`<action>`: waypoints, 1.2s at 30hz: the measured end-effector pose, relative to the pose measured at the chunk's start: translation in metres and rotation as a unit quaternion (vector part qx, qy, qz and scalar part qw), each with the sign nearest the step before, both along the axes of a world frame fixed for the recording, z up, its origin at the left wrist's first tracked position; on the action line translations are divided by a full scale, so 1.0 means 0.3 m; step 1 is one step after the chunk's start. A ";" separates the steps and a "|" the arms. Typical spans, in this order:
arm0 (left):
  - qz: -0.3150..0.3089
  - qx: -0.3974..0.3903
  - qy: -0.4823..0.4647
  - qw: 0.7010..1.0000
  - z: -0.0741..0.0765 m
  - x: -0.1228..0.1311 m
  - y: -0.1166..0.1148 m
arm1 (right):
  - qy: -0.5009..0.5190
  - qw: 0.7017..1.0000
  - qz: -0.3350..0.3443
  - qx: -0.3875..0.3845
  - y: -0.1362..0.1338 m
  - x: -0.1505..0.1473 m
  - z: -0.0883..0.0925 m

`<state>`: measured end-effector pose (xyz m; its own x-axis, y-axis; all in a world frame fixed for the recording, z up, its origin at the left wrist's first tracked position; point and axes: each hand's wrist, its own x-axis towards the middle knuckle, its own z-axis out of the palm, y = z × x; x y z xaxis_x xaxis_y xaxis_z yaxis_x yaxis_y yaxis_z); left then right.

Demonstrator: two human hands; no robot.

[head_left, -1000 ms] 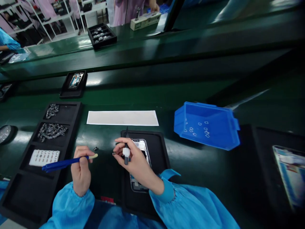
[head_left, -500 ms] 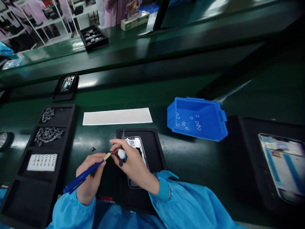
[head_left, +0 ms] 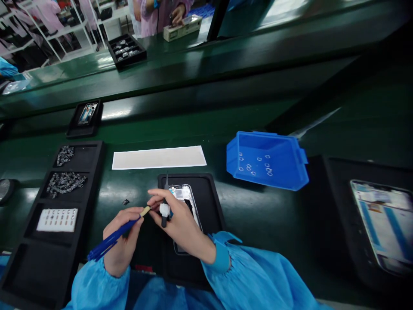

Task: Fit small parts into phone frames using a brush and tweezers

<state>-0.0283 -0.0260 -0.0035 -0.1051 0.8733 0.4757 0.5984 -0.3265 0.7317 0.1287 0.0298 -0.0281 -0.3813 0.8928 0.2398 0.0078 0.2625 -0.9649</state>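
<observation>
My left hand (head_left: 118, 241) is closed round a blue pen-shaped tool (head_left: 111, 242) with a cream tip, angled up to the right. The tip meets the fingertips of my right hand (head_left: 180, 228), where a tiny part may be pinched; it is too small to make out. Held in my right hand is a dark tool with a thin point (head_left: 164, 210) and a white wrapping, like tweezers, its point facing away from me. Beneath that hand, partly hidden, lies an open phone housing (head_left: 194, 211) on a black tray (head_left: 211, 202). A small dark part (head_left: 125, 201) lies beyond my left hand.
Left stands a compartmented black tray (head_left: 93, 172) with small metal parts and a white card (head_left: 57, 220). A white strip (head_left: 158, 157) lies ahead. A blue bin (head_left: 284, 161) with small frames and another phone housing (head_left: 383, 224) are right. Across the bench a co-worker's hand (head_left: 178, 15) shows.
My hands have barely moved; the tool tip stays at my right fingertips. The small tray with a phone housing at the back left has shifted slightly left. The co-worker's hand and arm show more.
</observation>
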 end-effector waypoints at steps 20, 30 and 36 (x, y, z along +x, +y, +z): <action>0.037 -0.080 -0.140 0.986 0.013 -0.011 -0.016 | 0.073 0.990 0.024 -0.116 0.011 0.011 0.010; 0.045 -0.109 -0.297 0.948 0.001 -0.034 -0.004 | 0.075 0.992 0.004 -0.103 0.017 0.010 0.031; 0.043 -0.169 -0.389 0.905 -0.018 -0.056 0.016 | 0.073 0.994 0.032 -0.081 0.015 0.015 0.049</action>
